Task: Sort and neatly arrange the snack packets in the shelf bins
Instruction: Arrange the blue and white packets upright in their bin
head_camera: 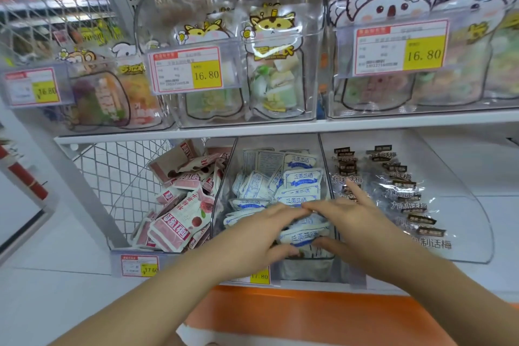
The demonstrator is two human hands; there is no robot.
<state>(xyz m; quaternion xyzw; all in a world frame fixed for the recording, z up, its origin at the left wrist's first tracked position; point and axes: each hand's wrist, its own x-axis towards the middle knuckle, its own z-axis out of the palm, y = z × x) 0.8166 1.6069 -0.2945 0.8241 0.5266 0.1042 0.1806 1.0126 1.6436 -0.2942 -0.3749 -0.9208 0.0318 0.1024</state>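
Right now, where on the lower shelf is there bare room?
Along the right wall of the clear plastic right bin, beside the brown-labelled transparent packets. Crowded: the white-and-blue packets mid-shelf and the jumbled pink packets at left.

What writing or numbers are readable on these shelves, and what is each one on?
"16.80": upper left price tag.
"16.80": upper middle price tag.
"16.80": upper right price tag.
"17.60": lower left price tag.
"三蒸三晒": white-and-blue packets.
"九制话梅": clear packets.
Too blurred to read: the tags' small print, the pink packets' lettering, the cartoon bags' lettering.
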